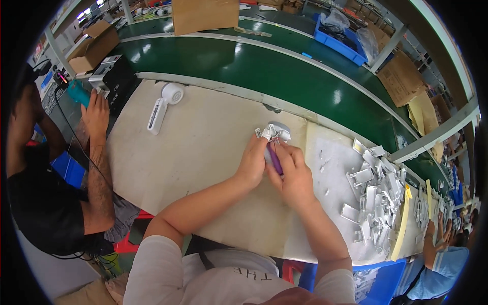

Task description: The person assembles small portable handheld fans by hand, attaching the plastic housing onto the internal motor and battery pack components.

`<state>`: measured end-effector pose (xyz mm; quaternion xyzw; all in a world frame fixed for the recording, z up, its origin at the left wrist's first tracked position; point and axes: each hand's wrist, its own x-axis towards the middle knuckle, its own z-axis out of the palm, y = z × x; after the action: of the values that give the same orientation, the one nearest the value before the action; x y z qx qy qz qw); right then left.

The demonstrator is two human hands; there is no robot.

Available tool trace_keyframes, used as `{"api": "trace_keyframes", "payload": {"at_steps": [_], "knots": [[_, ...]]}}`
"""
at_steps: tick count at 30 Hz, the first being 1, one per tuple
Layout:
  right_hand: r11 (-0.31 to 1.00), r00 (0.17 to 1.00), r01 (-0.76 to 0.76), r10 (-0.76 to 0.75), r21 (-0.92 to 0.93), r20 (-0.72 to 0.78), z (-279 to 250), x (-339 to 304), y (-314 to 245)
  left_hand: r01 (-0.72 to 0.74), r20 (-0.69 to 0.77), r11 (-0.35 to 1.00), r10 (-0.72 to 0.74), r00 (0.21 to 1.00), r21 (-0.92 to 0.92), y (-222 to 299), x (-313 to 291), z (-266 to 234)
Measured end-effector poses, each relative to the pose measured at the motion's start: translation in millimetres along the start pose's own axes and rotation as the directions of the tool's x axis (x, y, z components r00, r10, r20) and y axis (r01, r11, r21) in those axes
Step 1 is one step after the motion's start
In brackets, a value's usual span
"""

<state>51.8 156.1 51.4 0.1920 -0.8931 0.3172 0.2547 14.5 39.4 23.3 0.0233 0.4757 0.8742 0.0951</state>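
Near the middle of the table, my left hand (252,161) is closed around a white plastic device (277,131) with a rounded grey-white head. A purple cylinder (275,158) lies along its handle, and thin red wires show just above it. My right hand (295,175) pinches the purple cylinder from the right, its fingertips by the wires. The device's underside is hidden by my hands. Off to the left lies a similar white device (161,108), with a round perforated head and a slotted handle.
Many loose white plastic parts (376,198) are heaped at the right beside a yellow strip (402,223). A green conveyor (203,58) runs behind the table (168,168). A co-worker's hand (95,114) is by a teal tool (78,93) at the left. A blue bin (389,282) stands below right.
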Motion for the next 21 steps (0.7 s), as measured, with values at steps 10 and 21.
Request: {"api": "trace_keyframes", "payload": {"at_steps": [10,21], "knots": [[0.655,0.883,-0.438,0.183,0.616,0.433,-9.1,-19.3,33.3,0.573,0.493,0.756,-0.385,0.780,-0.316,28.6,-30.2,-31.1],[0.954,0.967,0.255,-0.254,-0.161,0.026,-31.7,-26.4,54.6,0.302,0.274,0.803,-0.487,0.829,0.513,18.1,-19.7,-29.1]]}}
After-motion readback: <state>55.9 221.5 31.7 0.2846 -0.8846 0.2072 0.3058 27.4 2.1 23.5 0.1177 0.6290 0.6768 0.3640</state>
